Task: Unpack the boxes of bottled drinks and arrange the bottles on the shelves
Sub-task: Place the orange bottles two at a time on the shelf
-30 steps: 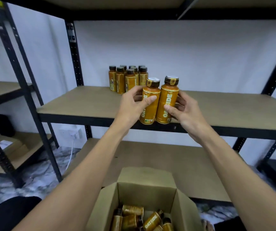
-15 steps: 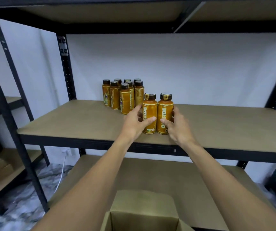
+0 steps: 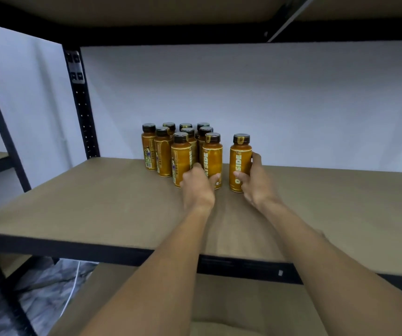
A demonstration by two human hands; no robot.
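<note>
There, bottle (image 3: 240, 163) in right hand (image 3: 256, 187) (upright).

We list one shelf (image 3: 73, 204): a tan board in a black metal frame. On it we count a cluster of bottles (image 3: 163, 154), orange with dark caps, upright near the back wall (image 3: 292, 105), the front-right bottle (image 3: 213, 154) among them. One lone bottle (image 3: 240, 161) stands upright just to the right, apart from the cluster.

A plain white wall (image 3: 280, 98) fills the far side. At the near left, a grey marbled floor (image 3: 42, 299) shows, with a thin white cable (image 3: 73, 288) hanging down over it.
</note>
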